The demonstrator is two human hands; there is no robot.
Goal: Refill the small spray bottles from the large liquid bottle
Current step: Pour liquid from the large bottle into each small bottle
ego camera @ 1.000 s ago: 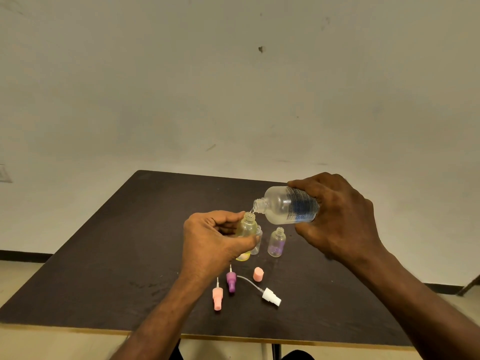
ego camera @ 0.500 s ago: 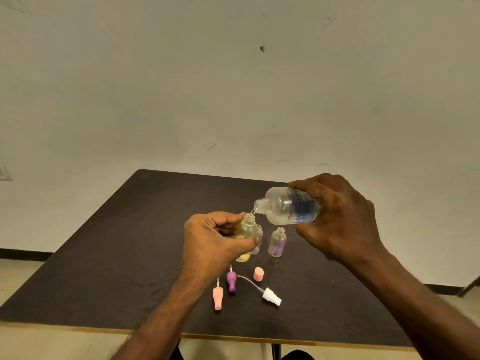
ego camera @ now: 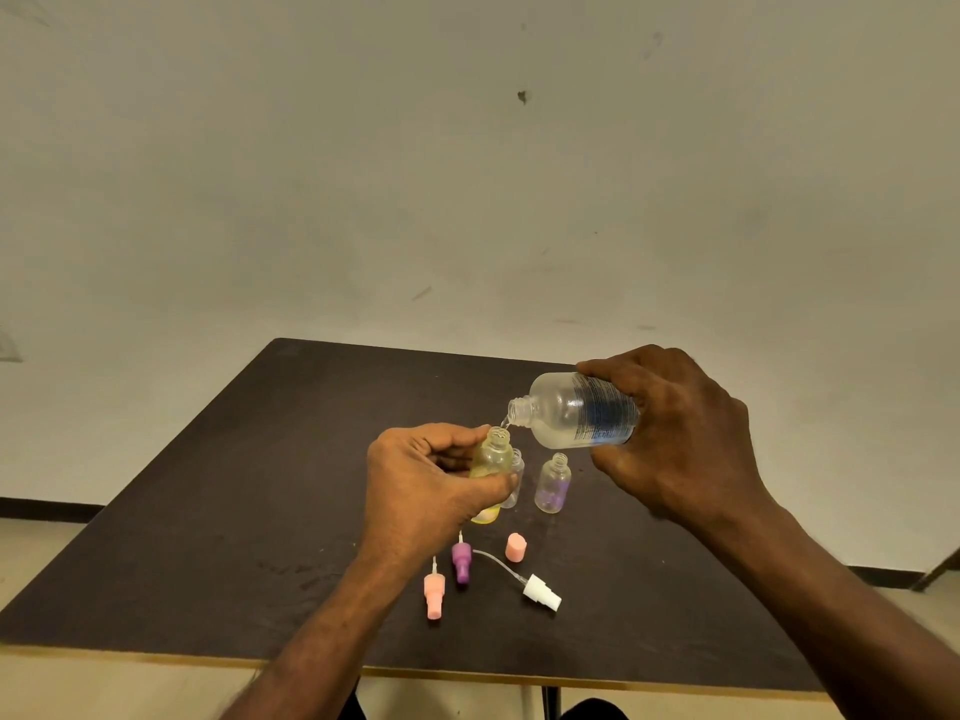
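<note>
Left hand [ego camera: 426, 491] grips yellow spray bottle [ego camera: 491, 472]; right hand [ego camera: 680, 439] holds tipped large bottle [ego camera: 576, 410], liquid trickling.

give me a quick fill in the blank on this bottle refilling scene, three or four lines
1. The right hand tilts the large bottle over the ____ small bottle.
2. The left hand holds the yellow bottle ____ the table.
3. The purple-tinted bottle stands with its top ____.
4. The white sprayer lies ____ on the table.

Missing words: yellow; above; open; loose
</note>
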